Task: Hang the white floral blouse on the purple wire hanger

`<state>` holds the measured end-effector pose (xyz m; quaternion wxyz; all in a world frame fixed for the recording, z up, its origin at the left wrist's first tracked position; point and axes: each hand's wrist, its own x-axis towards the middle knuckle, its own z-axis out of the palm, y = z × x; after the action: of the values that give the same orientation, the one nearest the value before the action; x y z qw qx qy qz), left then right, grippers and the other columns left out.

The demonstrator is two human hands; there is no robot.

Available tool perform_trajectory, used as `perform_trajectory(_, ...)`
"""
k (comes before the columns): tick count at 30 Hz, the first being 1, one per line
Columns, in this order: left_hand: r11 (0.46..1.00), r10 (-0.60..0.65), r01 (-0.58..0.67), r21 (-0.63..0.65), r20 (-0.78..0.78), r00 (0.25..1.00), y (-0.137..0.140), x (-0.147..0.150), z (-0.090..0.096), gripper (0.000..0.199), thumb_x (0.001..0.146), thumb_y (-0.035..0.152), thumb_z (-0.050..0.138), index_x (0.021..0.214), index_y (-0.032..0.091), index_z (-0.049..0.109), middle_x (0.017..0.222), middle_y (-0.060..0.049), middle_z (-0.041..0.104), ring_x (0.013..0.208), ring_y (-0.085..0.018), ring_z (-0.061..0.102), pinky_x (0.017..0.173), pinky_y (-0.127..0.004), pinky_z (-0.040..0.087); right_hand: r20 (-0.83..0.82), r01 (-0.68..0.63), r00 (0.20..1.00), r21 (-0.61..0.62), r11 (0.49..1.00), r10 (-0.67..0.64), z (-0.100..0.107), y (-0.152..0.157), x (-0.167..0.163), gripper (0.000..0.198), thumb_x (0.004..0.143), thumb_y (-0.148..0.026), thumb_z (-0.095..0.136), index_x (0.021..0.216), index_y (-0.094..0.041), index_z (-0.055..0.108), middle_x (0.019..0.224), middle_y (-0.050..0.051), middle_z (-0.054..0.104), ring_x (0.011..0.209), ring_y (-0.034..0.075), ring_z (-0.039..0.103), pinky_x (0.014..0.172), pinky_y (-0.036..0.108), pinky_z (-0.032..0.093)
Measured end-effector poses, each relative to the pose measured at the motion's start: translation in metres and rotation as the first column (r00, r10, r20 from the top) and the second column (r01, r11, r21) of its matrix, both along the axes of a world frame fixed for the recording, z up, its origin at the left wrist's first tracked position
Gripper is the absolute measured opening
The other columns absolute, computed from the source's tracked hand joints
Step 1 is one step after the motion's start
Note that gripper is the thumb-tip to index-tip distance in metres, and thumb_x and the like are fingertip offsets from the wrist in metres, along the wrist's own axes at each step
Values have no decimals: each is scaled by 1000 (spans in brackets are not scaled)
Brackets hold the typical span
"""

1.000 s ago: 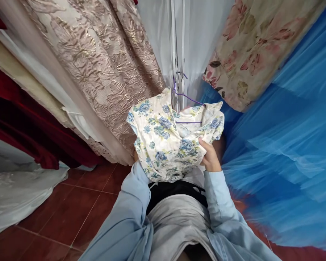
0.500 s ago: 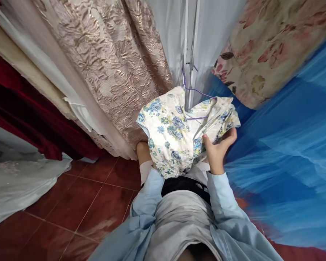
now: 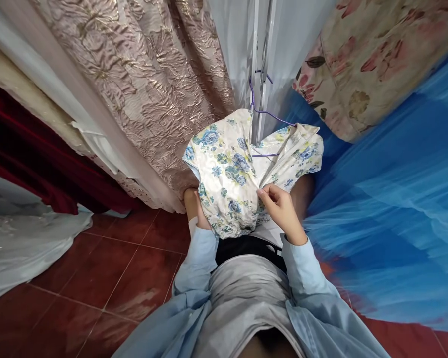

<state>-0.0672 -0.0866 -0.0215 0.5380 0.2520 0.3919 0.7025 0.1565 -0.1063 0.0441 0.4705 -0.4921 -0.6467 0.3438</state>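
Note:
A white short-sleeved blouse [image 3: 227, 169] with blue flowers hangs in front of me on a purple wire hanger [image 3: 271, 115]. The hanger's hook goes over a pale metal bar [image 3: 262, 89]. At the neckline's lower front edge, my right hand [image 3: 281, 209] is closed in a pinch on the fabric, thumb against curled fingers. My left hand [image 3: 202, 213] is at the blouse's lower left side, partly behind it. Its fingers are hidden by the cloth, so their grip does not show.
Left of the blouse hangs a shiny pink brocade cloth [image 3: 142, 89], with dark red fabric [image 3: 30, 159] farther left. Blue tulle [image 3: 388, 214] fills the right side, below a flowered fabric [image 3: 377, 64]. Red floor tiles [image 3: 123, 268] lie below.
My right hand has moved left from the blouse's right side to the neckline, going from spread thumb and fingers to a pinch. More of my left hand now shows beside the cloth.

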Motion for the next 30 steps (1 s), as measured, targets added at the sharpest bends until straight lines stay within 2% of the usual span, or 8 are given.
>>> perform_trajectory(2, 985, 144, -123, 120, -187, 972, 0, -6, 11, 75, 91, 81, 39, 133, 24, 61, 144, -11, 61, 142, -31, 51, 122, -45, 40, 2, -11, 1000, 1, 1000, 11, -1, -1, 0, 39, 95, -49, 59, 69, -21, 48, 61, -4, 43, 58, 12, 40, 57, 28, 30)
perform_trajectory(4, 915, 376, -247, 318, -456, 807, -4, -7, 20, 65, 91, 72, 53, 133, 23, 59, 141, -12, 62, 135, -28, 56, 117, -45, 44, 2, -24, 1000, -12, 1000, 24, -5, -2, -4, 40, 93, -50, 62, 69, -21, 50, 60, -4, 44, 57, 12, 40, 56, 28, 29)
perform_trajectory(7, 887, 383, 34, 461, -774, 505, -14, 8, 29, 34, 90, 43, 70, 116, 23, 68, 118, -10, 70, 112, -24, 66, 102, -38, 53, -34, -52, 998, -46, 998, 50, -10, -1, -10, 40, 91, -52, 65, 69, -21, 54, 58, -3, 47, 55, 12, 41, 55, 28, 29)
perform_trajectory(10, 883, 261, 283, 375, -892, 368, -22, 40, 32, 14, 91, 25, 67, 104, 22, 70, 100, -7, 73, 97, -21, 69, 91, -34, 56, -49, -64, 997, -68, 996, 60, -10, -2, -14, 39, 91, -53, 65, 71, -20, 58, 58, -3, 50, 55, 13, 44, 55, 28, 30)
perform_trajectory(14, 885, 323, 217, 411, -879, 350, -21, 72, 31, 7, 95, 21, 58, 95, 21, 66, 91, -6, 73, 90, -19, 69, 85, -32, 55, -84, -55, 995, -68, 996, 49, -6, -6, -8, 37, 90, -51, 66, 72, -20, 59, 60, -2, 51, 56, 12, 43, 54, 27, 31)
perform_trajectory(19, 892, 295, 241, 383, -896, 332, -20, 75, 32, 9, 94, 21, 58, 86, 21, 61, 79, -3, 67, 78, -17, 65, 77, -29, 53, -188, -130, 978, -191, 973, 93, -4, -2, -5, 37, 92, -51, 59, 69, -21, 54, 57, -2, 52, 52, 13, 42, 53, 27, 31)
perform_trajectory(25, 916, 260, 218, 336, -913, 315, -22, 63, 33, 10, 91, 19, 61, 81, 21, 58, 73, 0, 64, 70, -16, 62, 71, -28, 49, 345, 9, 937, 144, 990, -59, 33, 39, -6, 24, 91, -34, 57, 70, -22, 55, 63, 2, 57, 60, 16, 47, 62, 30, 31)
perform_trajectory(30, 913, 273, 234, 335, -926, 260, -21, 65, 38, 14, 90, 19, 61, 77, 22, 55, 70, 0, 62, 70, -16, 61, 69, -29, 47, 385, -9, 921, 145, 989, -48, 79, 118, -4, 34, 87, -25, 63, 55, -19, 53, 50, 0, 47, 57, 14, 45, 63, 30, 38)
